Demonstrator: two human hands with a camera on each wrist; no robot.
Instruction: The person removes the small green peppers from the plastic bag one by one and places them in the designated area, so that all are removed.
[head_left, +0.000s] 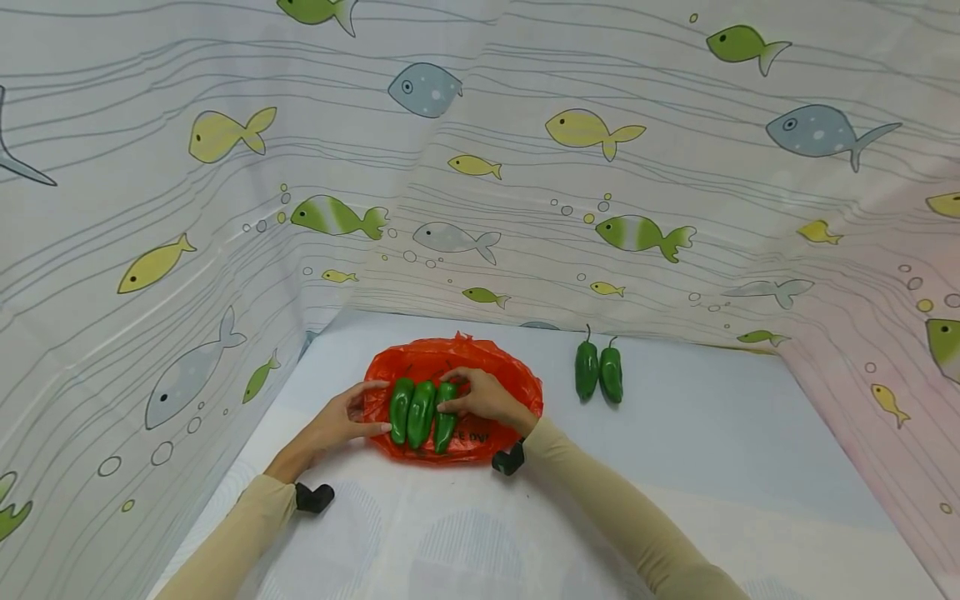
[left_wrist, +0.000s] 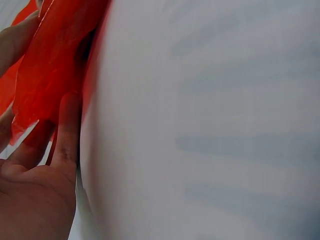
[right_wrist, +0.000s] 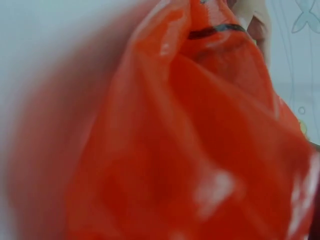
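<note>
Three green peppers lie side by side in a red plastic bag (head_left: 513, 367), spread open like a shallow basket. My right hand (head_left: 486, 398) reaches over its right side and pinches the rightmost pepper (head_left: 444, 433) between thumb and fingers. Just left of it are the middle pepper (head_left: 422, 415) and the left pepper (head_left: 401, 412). My left hand (head_left: 341, 419) is at the bag's left rim, thumb and fingertips apart near the left pepper. In the left wrist view its fingers (left_wrist: 66, 135) extend straight against the red plastic. The bag's wall fills most of the right wrist view and hides the peppers there.
Two more green peppers, one long-stemmed (head_left: 587, 371) and one beside it (head_left: 611, 375), lie on the white table (head_left: 712, 433) to the right of the bag. Fish-patterned sheets (head_left: 525, 192) rise behind the table and along both sides.
</note>
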